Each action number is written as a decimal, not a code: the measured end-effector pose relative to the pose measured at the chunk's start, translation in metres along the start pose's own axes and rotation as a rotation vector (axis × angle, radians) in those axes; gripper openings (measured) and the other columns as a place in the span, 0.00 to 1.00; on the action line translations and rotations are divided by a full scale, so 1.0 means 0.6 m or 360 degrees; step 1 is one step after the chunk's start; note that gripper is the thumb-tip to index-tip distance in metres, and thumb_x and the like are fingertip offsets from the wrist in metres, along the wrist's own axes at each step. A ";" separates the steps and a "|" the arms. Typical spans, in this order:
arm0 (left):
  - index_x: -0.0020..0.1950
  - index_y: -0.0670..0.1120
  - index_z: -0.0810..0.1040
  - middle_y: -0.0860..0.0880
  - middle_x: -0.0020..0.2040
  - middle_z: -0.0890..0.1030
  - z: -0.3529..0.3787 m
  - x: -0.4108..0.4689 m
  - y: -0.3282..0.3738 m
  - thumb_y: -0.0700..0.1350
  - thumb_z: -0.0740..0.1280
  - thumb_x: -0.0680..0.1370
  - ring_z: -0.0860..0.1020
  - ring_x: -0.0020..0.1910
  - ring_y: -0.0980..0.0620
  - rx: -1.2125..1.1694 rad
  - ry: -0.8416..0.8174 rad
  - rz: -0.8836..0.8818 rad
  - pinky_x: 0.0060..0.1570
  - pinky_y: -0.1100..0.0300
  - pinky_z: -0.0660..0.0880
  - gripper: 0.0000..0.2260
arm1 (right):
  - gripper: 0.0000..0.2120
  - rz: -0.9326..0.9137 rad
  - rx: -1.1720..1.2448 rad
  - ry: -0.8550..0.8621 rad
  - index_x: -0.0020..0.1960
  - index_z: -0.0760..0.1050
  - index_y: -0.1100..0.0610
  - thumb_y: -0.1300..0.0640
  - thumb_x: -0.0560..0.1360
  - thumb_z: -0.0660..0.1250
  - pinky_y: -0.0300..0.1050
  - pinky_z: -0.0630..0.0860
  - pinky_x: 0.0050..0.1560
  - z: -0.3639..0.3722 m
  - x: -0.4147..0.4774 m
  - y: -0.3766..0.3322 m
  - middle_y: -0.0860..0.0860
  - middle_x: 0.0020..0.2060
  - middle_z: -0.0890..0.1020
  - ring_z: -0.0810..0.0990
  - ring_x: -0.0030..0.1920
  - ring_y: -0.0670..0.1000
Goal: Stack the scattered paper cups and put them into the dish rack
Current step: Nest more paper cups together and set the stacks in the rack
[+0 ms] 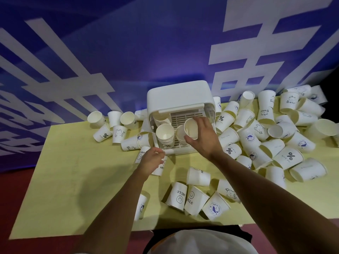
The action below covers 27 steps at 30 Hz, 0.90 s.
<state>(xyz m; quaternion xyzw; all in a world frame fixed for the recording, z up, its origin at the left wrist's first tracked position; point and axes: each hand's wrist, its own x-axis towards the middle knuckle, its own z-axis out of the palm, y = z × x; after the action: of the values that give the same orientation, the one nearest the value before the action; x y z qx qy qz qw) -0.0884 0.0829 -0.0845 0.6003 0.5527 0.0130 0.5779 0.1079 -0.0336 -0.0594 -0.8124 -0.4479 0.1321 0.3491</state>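
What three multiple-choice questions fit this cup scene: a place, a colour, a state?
1. Relative to the dish rack, where is the bigger heap of loose cups? A) left B) right C) on the floor
2. What colour is the tabletop? A) pale yellow B) black C) red
3. The right hand is: A) lying flat B) holding a cup over the rack C) hanging idle
Answers: 1 B, cups crowd the rack's right side; 2 A, the bare top looks pale yellow; 3 B, fingers curl round one cup.
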 end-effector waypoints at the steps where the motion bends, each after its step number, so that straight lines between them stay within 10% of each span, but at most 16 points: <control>1: 0.57 0.44 0.78 0.49 0.50 0.82 -0.002 0.001 -0.003 0.44 0.66 0.80 0.81 0.43 0.52 0.0004 0.0007 -0.0004 0.40 0.60 0.72 0.08 | 0.32 -0.0014 -0.0020 -0.0021 0.72 0.65 0.57 0.48 0.73 0.71 0.51 0.73 0.62 0.005 0.004 0.002 0.54 0.67 0.69 0.71 0.64 0.56; 27: 0.50 0.44 0.79 0.46 0.46 0.83 -0.076 -0.043 -0.099 0.43 0.69 0.77 0.80 0.42 0.49 -0.0087 0.0251 -0.0061 0.37 0.62 0.70 0.05 | 0.22 -0.0353 -0.0324 -0.0261 0.65 0.74 0.58 0.54 0.73 0.71 0.51 0.76 0.53 0.081 -0.018 -0.043 0.55 0.56 0.78 0.77 0.55 0.57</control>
<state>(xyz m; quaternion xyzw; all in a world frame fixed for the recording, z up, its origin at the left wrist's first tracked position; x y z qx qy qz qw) -0.1666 0.0800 -0.0954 0.5707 0.6073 0.0644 0.5489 0.0601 -0.0114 -0.0777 -0.7757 -0.5728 0.1127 0.2398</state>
